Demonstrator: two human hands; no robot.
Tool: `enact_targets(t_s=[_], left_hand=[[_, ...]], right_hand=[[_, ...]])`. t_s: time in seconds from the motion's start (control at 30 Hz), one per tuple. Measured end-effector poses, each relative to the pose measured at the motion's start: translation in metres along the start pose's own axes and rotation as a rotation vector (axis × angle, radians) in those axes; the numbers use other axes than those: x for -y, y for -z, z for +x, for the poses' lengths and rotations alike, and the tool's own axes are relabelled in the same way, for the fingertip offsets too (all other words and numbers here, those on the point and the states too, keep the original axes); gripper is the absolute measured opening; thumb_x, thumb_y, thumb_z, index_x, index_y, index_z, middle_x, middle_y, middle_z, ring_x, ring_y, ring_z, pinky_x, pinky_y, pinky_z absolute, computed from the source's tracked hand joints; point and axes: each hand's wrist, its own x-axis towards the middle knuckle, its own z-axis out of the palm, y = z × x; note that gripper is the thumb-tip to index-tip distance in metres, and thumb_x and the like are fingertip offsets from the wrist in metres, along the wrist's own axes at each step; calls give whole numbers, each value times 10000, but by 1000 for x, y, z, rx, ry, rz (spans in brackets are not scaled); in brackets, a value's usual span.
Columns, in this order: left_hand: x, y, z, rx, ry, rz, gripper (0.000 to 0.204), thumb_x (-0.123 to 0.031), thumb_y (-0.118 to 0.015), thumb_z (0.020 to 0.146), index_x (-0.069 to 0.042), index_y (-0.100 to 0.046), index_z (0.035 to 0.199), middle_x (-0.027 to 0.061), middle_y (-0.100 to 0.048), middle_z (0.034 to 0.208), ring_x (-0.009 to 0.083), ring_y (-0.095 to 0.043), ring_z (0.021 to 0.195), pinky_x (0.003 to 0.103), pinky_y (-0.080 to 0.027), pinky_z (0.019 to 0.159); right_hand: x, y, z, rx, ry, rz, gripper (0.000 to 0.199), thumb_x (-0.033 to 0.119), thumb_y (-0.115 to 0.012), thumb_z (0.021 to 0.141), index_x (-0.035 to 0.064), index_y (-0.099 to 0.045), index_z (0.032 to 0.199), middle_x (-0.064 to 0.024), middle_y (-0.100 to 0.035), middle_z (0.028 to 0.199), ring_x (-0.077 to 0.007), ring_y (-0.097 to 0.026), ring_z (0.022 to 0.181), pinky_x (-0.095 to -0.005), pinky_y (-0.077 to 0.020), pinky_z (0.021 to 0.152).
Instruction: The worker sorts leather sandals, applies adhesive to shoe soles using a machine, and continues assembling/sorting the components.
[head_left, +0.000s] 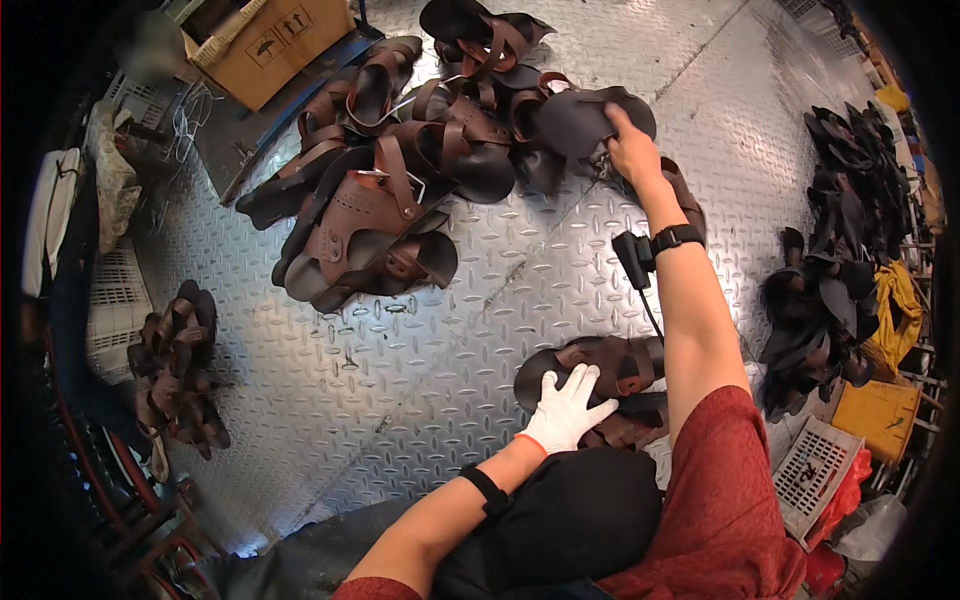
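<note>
My right hand, bare, grips a dark sandal at the far side, thumb on top of its smooth, dark surface; the other fingers are mostly hidden. Around and beneath it is a heap of brown strapped sandals with punched holes and buckled straps. Close to my body, my left hand in a white glove lies with its fingers spread on a brown sandal. Another brown sandal sits just beside it, partly hidden by my arm.
Patterned metal floor lies between the heaps. More sandals are piled at the left and along the right. A cardboard box stands far left. White crate, yellow bin and yellow cloth line the right edge.
</note>
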Motion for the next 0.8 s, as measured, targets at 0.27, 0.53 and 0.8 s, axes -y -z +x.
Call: enact_targets(t_s=[0.27, 0.53, 0.8], left_hand=[[14, -16, -4, -133, -13, -8, 552, -346, -573, 824, -263, -467, 1359, 278, -296, 1441, 406, -281, 1374, 659, -305, 942], [61, 149, -20, -203, -220, -117, 242, -153, -654, 687, -91, -623, 919, 139, -578, 938, 328, -578, 913, 415, -486, 798], [233, 283, -83, -413, 1095, 163, 725, -405, -735, 692, -53, -492, 1277, 195, -583, 1204, 362, -564, 1116, 403, -451, 931]], right_hand=[[-49, 52, -139, 113, -101, 611, 145, 92, -452, 906, 20, -576, 924, -64, -608, 924, -124, -552, 880, -265, -436, 830], [-52, 83, -290, 521, 112, 149, 247, -57, -498, 797, 77, -550, 999, -197, -536, 882, -418, -555, 859, -451, -461, 726], [-42, 109, -245, 832, 293, 28, 379, -2, -519, 786, 134, -605, 1129, -180, -629, 888, -400, -616, 828, -450, -501, 713]])
